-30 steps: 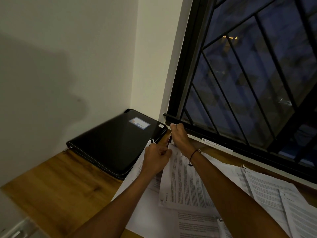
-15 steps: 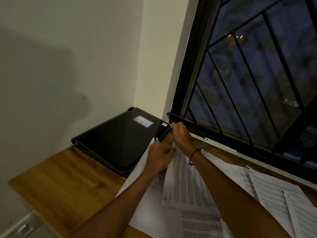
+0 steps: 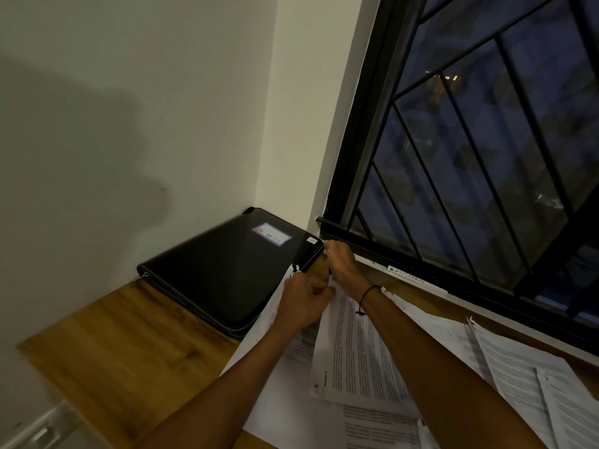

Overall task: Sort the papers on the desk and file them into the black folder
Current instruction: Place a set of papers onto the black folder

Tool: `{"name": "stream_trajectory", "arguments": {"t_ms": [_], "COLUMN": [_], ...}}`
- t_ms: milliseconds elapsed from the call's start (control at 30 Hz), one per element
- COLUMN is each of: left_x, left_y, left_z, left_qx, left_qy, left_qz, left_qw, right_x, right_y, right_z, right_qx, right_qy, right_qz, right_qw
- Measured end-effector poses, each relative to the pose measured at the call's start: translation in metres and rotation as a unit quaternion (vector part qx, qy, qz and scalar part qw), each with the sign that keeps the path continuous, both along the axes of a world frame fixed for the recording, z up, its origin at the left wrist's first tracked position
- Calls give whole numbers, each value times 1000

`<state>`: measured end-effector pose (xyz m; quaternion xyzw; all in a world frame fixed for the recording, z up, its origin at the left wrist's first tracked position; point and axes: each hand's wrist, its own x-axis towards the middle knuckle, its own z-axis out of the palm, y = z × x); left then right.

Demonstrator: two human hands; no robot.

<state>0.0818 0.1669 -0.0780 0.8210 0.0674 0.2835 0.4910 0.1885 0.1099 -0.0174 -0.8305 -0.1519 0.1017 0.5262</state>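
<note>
**Gripping top edge of printed sheets, both hands, by folder corner**

Pinching at the far end of the white printed paper stack: left hand has fingers curled around the upper edge of the sheets, something small and dark showing at the fingertips, too small to identify. Right hand sits just beyond it, fingers curled down onto the same top edge; exactly what it holds is hidden by the knuckles. Thin black cord bracelet on the right wrist.

Both hands are right beside the near-right corner of the black zip-around folder, which lies closed and flat in the corner of the brown wooden desk, against the white wall. Pale label on its cover.

More loose printed pages fan out to the right along the black barred window, overlapping each other.
</note>
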Motion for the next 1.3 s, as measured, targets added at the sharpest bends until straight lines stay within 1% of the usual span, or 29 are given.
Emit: {"name": "stream_trajectory", "arguments": {"t_ms": [100,200,300,433,500,633,700,733,767,833,900,933,1033,1133,1233,1300], "left_x": [-1,-1,0,1,1,0,-2,-2,-3,-4,-6,-7,-6,-2,3,5], "left_y": [0,-1,-1,0,1,2,3,4,6,9,13,16,23,28,43,59], "left_z": [0,0,-1,-2,-3,-3,-1,0,1,4,8,11,24,42,58,71], "left_qx": [2,-18,-17,-15,-28,-19,-9,-2,6,17,18,11,-7,6,17,27], "left_qy": [-1,-2,-5,3,13,42,50,52,53,58,67,74,105,129,137,136], "left_qz": [-8,-5,4,-1,1,-1,-4,-1,2,10,19,24,30,36,44,56], "left_qw": [1000,1000,1000,1000,1000,999,999,999,999,998,997,997,994,991,989,989], "right_x": [0,-1,-3,-4,-3,1,6,11,15,24,27,27,22,15,16,20], "right_y": [2,4,4,3,3,-7,-22,-32,-43,-66,-87,-97,-120,-127,-126,-124], "right_z": [-1,-3,-7,-10,-4,17,29,34,37,40,40,40,49,56,53,48], "right_qx": [0,3,0,30,65,127,155,150,124,7,-113,-145,-207,-272,-304,-307], "right_qy": [-11,-30,-77,-103,-74,22,37,30,17,-35,-82,-87,-59,-55,-64,-70], "right_qz": [-6,-30,-36,-48,-56,-45,-15,15,53,138,200,227,283,307,283,285], "right_qw": [1000,999,996,993,994,991,987,988,991,990,970,959,935,910,907,905]}}
